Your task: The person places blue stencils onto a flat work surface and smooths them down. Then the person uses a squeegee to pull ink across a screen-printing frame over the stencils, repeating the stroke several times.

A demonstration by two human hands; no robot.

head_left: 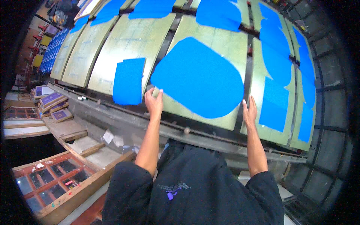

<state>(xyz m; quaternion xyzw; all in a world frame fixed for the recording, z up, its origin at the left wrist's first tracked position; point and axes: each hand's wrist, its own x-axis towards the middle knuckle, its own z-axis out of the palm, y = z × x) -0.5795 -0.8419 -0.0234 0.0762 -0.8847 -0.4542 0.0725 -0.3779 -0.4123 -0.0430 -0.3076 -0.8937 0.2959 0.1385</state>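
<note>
In front of me a large blue fabric piece (198, 77) with rounded edges lies flat on a pale greenish board (221, 123). My left hand (154, 102) is at the near left corner of that board, beside the fabric's lower left edge. Its thumb and forefinger point up and stand apart. Over at the near right side, my right hand (250, 111) is by the fabric's right end, above the dark gap between two boards. The fingers there are stretched out, with nothing visible in them. Whether either hand touches the fabric I cannot tell.
A stack of smaller blue pieces (128, 81) lies on the board to the left. More blue pieces (275, 103) cover boards at the right and far side. Wooden-framed screens (80, 191) stand at lower left, near several purple-and-white boxes (52, 99). A rail (210, 135) runs along the table's near edge.
</note>
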